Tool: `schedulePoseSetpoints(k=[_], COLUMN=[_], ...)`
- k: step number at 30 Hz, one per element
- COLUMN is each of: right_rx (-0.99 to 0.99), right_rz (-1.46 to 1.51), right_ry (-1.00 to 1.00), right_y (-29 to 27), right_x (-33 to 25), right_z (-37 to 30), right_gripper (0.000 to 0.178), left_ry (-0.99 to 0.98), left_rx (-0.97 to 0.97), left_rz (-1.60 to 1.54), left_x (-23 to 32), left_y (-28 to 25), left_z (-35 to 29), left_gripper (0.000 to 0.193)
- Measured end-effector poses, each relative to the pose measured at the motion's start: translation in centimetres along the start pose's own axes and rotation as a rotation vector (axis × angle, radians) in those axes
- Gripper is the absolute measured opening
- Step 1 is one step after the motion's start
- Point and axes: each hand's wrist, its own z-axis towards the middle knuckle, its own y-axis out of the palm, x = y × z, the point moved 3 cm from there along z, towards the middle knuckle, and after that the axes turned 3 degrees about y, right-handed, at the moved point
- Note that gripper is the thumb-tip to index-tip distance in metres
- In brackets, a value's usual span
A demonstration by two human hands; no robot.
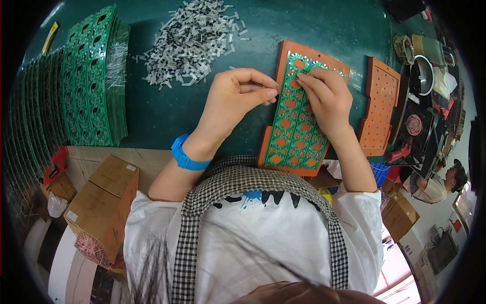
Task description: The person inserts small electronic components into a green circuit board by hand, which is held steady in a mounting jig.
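A green circuit board panel [290, 144] with rows of round cutouts lies in an orange fixture plate [265, 147] in front of me. My right hand [328, 96] is over the panel's upper part, its thumb and fingers pinched down at the board. Whatever they pinch is hidden or too small to name. Just left of the fixture's edge, my left hand [238, 96] is closed, thumb against fingertips, and I cannot make out what is in it. A loose heap of small clear-and-dark parts [190, 43] lies beyond my left hand. Small pale parts line the panel's top edge.
Stacked green circuit panels [93, 104] stand at the left on the green table [162, 119]. Another orange fixture plate [378, 109] lies at the right, beside a small fan-like device [414, 124] and bowls. Cardboard boxes [106, 190] sit below left. A person [436, 186] is at the far right.
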Motion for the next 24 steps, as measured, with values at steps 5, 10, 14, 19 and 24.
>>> schedulePoseSetpoints(k=[5,10,14,19,24], right_rx=[0.003,-0.026,-0.054,-0.127,-0.190], right_rz=[-0.121,0.141,0.348,0.424,0.199], right_ry=[-0.121,-0.258,-0.088,0.274,0.156], right_y=[-1.1,-1.1,-1.0,-0.9,-1.0], right_x=[-2.7,-3.2,-3.5,-2.2,-1.9], right_z=[0.5,-0.7,-0.9,-0.6,-0.5], right_gripper=[0.027,0.025,0.018,0.007,0.007], left_ry=[-0.071,-0.117,-0.122,0.003,0.112], left_rx=[0.008,-0.076,-0.109,-0.025,0.035], left_rz=[-0.106,-0.118,-0.095,0.056,0.049], left_x=[0.0,-0.4,-0.1,-0.1,0.2], left_y=[0.8,1.4,1.7,1.5,1.1], left_z=[-0.5,-0.9,-1.0,-0.6,-0.5], left_gripper=[0.022,0.026,0.027,0.031,0.029])
